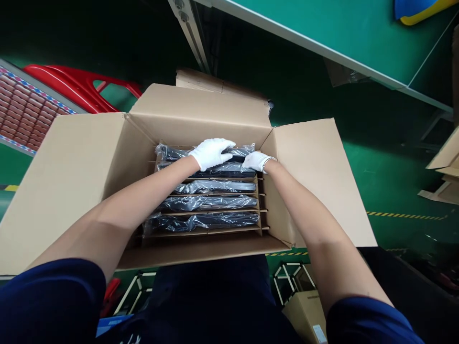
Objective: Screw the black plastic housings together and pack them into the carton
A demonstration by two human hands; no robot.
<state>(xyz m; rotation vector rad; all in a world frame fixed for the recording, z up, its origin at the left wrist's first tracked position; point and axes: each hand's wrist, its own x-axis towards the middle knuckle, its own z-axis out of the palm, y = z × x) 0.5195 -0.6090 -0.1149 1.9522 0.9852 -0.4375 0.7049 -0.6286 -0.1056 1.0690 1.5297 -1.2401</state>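
Note:
A large open cardboard box (201, 246) stands before me, with several flat dark pieces in clear plastic bags on edge between cardboard dividers (211, 231). My left hand (212, 154), in a white glove, lies over the far bagged pieces, its fingers stretched out and the thumb apart. At the right end of the second bagged piece (229, 167) from the back is my right hand (256, 161), also gloved. Its fingers are bent in against the plastic, their tips partly hidden. Nearer to me sit more bagged pieces, among them a lighter grey one (215, 186) and a dark one (208, 220).
Box flaps spread wide at the left (68, 167) and right (319, 177). A green-topped workbench (340, 43) extends across the upper right. Beyond the left flap lie a red plastic part (75, 86) and a rack of reddish pieces (27, 112). A closed carton (308, 310) stands lower right.

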